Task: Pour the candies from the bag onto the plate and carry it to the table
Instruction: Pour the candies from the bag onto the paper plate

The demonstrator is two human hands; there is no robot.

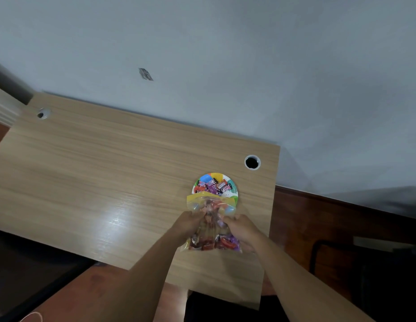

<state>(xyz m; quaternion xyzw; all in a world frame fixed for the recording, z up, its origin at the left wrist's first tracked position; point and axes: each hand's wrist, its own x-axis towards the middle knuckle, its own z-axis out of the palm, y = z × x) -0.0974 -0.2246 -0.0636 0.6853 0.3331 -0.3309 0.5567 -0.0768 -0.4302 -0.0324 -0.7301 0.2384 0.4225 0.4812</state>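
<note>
Left hand (190, 220) and right hand (240, 226) each grasping bag (212, 228) sides, yellow mouth tipped over plate (230, 182), candies (214, 185) on plate, plate on tabletop (109, 170).

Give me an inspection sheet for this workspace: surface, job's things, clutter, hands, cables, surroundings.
Surface: wooden desk, glare patch near the middle, two round cable holes, one near each far corner.
Job's things: colourful plate on the desk near the right hole, some wrapped candies already on it; clear bag with a yellow top, mouth over the plate's near rim, many candies left inside.
Clutter: nothing seen.
Hands: left hand and right hand both grip the bag at its sides.
Cables: thin light cord on the floor at the bottom left corner; none on the desk.
Surroundings: pale wall with a dark mark; reddish floor; dark furniture at right, blurred.
</note>
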